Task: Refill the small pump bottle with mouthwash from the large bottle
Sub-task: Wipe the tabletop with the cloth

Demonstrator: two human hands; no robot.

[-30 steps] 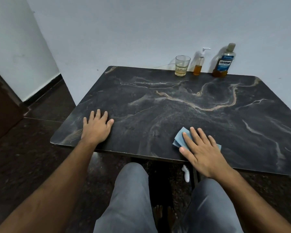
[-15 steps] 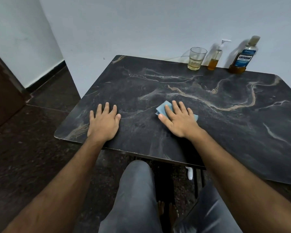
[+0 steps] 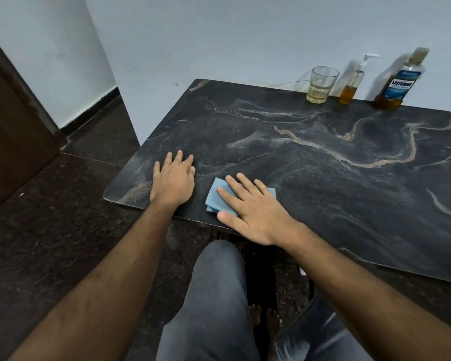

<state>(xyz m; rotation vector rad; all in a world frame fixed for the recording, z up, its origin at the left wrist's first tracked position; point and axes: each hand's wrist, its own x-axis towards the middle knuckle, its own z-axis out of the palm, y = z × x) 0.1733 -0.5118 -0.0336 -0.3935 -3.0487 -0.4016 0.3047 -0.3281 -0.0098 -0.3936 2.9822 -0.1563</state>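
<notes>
Your pump bottle [image 3: 354, 83] stands upright at the table's [image 3: 323, 178] far edge against the wall, with amber liquid in its lower part. Just right of it stands the large bottle [image 3: 399, 82], capped, blue-labelled, amber liquid low in it. Just left of the pump bottle is a glass [image 3: 320, 84] holding a little pale liquid. All three are well apart from your hands. Your right hand [image 3: 255, 204] lies flat, fingers spread, pressing a folded blue cloth [image 3: 214, 196] to the near tabletop, not gripping it. Your left hand [image 3: 173, 179] rests flat and empty just beside the cloth, near the table's left corner.
</notes>
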